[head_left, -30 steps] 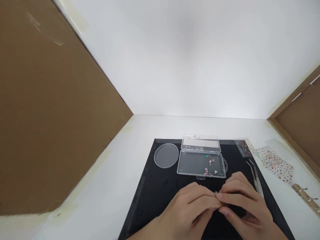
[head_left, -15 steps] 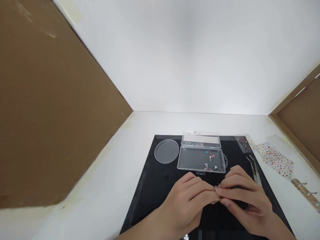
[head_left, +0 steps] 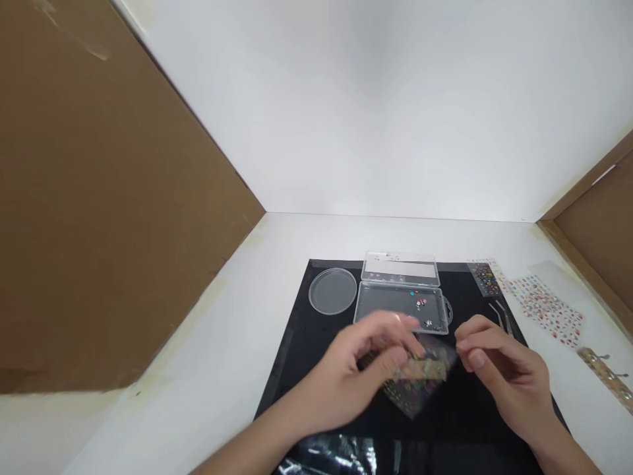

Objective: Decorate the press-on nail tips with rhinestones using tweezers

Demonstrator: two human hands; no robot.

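My left hand (head_left: pixel 363 359) grips a clear sticker sheet (head_left: pixel 418 399) with small coloured patterns and a tan strip across it. The sheet is tilted over the black mat and smeared by motion. My right hand (head_left: pixel 504 373) is closed in a pinch at the sheet's right corner. Whether it touches that corner or holds something small, I cannot make out. Behind my left fingers lies an open clear plastic case (head_left: pixel 390 303) with several tiny flower-shaped pieces (head_left: pixel 421 304) in it; the fingers cover part of its front edge.
On the black mat (head_left: pixel 297 369) lie a round clear dish (head_left: pixel 332 291), tweezers (head_left: pixel 505 321) and a dark sticker sheet (head_left: pixel 485 279). A colourful sticker sheet (head_left: pixel 546 307) and a tan strip with metal clasps (head_left: pixel 604 374) lie right of it. Cardboard panels (head_left: pixel 123 198) flank the white table.
My hands were pressed together at the fingertips and have moved apart. The patterned clear sheet now shows in my left hand. The view has shifted slightly.
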